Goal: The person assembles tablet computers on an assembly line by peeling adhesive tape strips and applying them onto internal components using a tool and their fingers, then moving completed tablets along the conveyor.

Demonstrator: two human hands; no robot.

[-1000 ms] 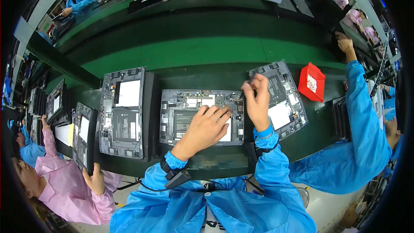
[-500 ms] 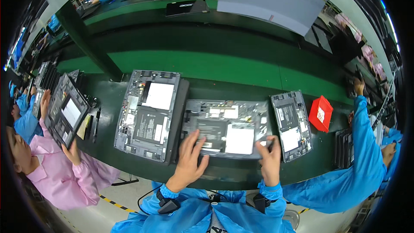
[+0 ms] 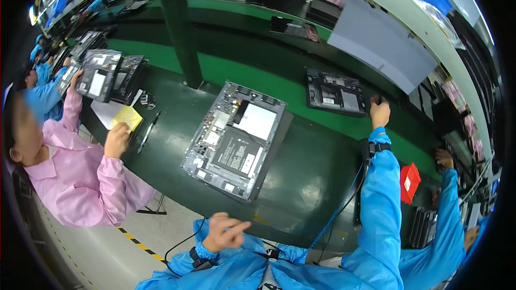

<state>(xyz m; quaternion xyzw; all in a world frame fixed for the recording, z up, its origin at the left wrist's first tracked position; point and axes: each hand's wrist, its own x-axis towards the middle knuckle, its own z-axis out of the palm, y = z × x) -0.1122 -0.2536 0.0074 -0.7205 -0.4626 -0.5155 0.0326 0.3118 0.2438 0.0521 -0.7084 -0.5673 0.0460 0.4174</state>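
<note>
A large opened device [image 3: 236,139], grey inside with a white sheet and a dark battery, lies on the dark green bench [image 3: 312,182] right in front of me. My left hand [image 3: 223,231] hovers close to my body below the bench's front edge, holding nothing, forefinger and thumb sticking out. My right arm in a blue sleeve stretches far forward. My right hand [image 3: 379,111] has its fingers curled against the right edge of a smaller opened device [image 3: 336,94] at the edge of the bright green belt [image 3: 252,72].
A person in pink at the left holds an opened device [image 3: 97,83] and a yellow pad [image 3: 126,117]; a pen [image 3: 146,134] lies beside them. A green post [image 3: 180,27] stands on the bench. A red box [image 3: 409,182] and a blue-sleeved co-worker [image 3: 446,225] are at the right.
Both hands have left the device they rested on. My right hand has reached out to the belt with the smaller device, my left hand has drawn back to my body, and the view has swung left.
</note>
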